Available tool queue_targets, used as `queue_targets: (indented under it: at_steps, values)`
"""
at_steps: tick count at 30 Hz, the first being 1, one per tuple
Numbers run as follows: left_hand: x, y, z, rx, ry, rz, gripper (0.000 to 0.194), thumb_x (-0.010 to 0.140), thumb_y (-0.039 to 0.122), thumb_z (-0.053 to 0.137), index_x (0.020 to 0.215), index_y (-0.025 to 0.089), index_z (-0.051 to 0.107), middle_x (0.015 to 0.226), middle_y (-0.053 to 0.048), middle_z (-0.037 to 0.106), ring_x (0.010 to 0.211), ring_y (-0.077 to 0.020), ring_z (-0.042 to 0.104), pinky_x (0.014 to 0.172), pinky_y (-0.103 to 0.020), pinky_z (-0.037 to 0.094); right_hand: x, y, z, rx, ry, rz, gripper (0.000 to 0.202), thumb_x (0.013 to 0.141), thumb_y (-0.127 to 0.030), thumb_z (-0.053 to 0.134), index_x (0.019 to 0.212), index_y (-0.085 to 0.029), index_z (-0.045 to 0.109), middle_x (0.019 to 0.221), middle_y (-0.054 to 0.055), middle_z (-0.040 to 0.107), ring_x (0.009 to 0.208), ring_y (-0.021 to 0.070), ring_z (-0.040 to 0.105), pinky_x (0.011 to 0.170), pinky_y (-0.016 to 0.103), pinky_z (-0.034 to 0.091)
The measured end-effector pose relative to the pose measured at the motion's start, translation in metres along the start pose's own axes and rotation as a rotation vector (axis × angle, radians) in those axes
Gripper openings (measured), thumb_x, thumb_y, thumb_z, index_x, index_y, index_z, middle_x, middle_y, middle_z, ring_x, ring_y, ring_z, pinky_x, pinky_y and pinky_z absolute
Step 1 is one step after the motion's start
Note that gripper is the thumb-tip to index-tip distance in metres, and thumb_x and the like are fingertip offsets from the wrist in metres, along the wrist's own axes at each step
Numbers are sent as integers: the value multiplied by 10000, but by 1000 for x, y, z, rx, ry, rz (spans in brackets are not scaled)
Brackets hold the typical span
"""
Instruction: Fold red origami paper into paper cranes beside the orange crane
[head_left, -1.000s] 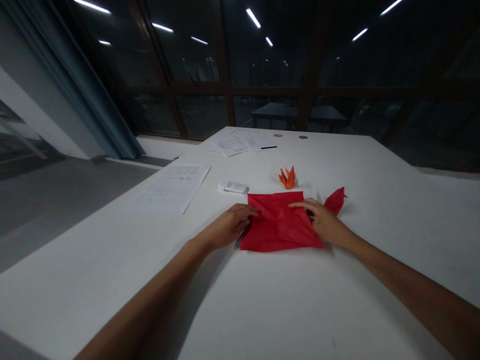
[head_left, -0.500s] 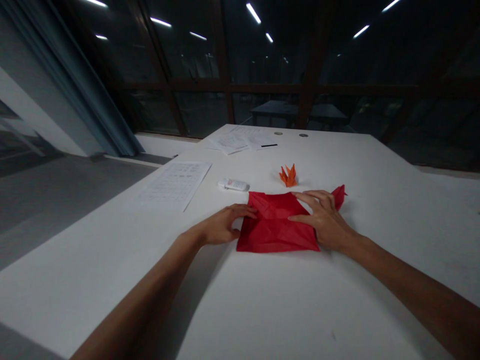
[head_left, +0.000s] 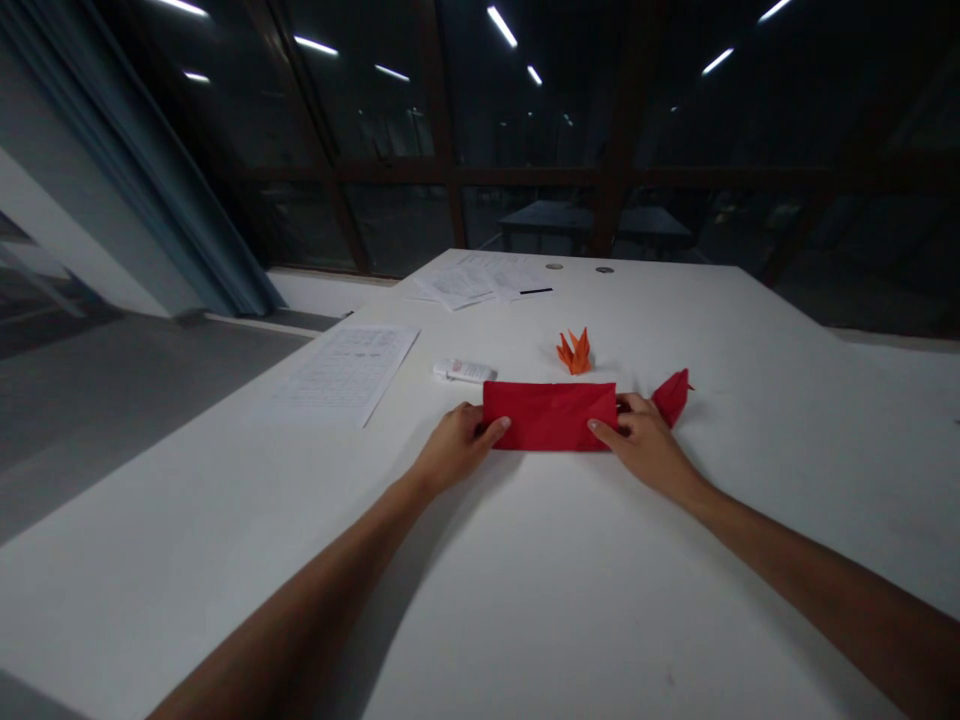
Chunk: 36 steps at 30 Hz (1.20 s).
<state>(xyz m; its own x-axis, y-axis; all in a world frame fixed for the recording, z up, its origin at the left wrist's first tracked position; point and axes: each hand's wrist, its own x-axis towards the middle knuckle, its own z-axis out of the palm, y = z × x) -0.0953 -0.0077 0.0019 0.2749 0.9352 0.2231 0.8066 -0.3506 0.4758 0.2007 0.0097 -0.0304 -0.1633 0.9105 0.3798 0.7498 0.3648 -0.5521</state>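
Observation:
A sheet of red paper [head_left: 553,417], folded into a wide flat rectangle, is held between my hands over the white table. My left hand [head_left: 459,442] pinches its left end, thumb in front and fingers behind the paper. At the right end my right hand [head_left: 641,437] grips it the same way, with the fingers partly hidden. Just beyond the paper stands an orange folded paper figure [head_left: 575,352] with pointed tips. A red folded paper piece [head_left: 671,396] with a pointed end lies right behind my right hand.
On the white table [head_left: 570,590], a white correction-tape-like item [head_left: 463,371] lies left of the paper. A printed sheet [head_left: 347,370] is at the left edge. Farther back are several papers [head_left: 469,280], a black pen-like stick [head_left: 535,291] and two small round discs [head_left: 604,269].
The red paper lay spread out with my hands on its sides; now it is folded to about half its height. My thumbs have come round to its near face.

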Motion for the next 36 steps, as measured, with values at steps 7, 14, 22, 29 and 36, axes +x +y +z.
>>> queue_targets:
  at_steps: [7,14,22,29,36]
  values:
    - [-2,8,10,102,202,-56,529,872,325,640,1343,155,468,1257,-160,590,1002,-270,625,849,-403,499,-8,-13,-4,-213,177,-76,621,771,-302,753,1351,-168,575,1354,179,509,1238,368,494,1062,538,402]
    - [-8,31,6,232,95,277,389,962,299,541,1346,242,536,1364,-105,584,1251,-302,508,1068,-481,392,-14,-30,-7,-157,-222,-379,271,959,-273,574,1212,-257,671,1259,61,678,1178,261,571,1009,458,402]
    - [-11,25,10,175,-70,282,382,935,434,592,1263,242,619,1289,-77,647,1208,-288,544,1049,-448,418,-14,-35,-19,-58,-329,-410,452,849,-274,699,1293,-252,616,1286,82,651,1152,277,564,974,457,426]
    - [-7,17,3,111,-103,314,291,1011,392,467,1193,255,649,1224,-59,682,1178,-259,561,1017,-430,417,-4,-18,-20,-16,-301,-536,420,853,-88,603,1223,-276,672,1236,58,687,1151,250,582,994,465,433]
    - [-11,29,10,64,-70,321,357,877,506,657,1060,200,677,1115,-108,664,1058,-283,582,963,-445,450,-7,-30,-16,2,-52,-556,270,930,-83,566,1087,-261,695,1101,37,717,1071,232,604,953,446,443]
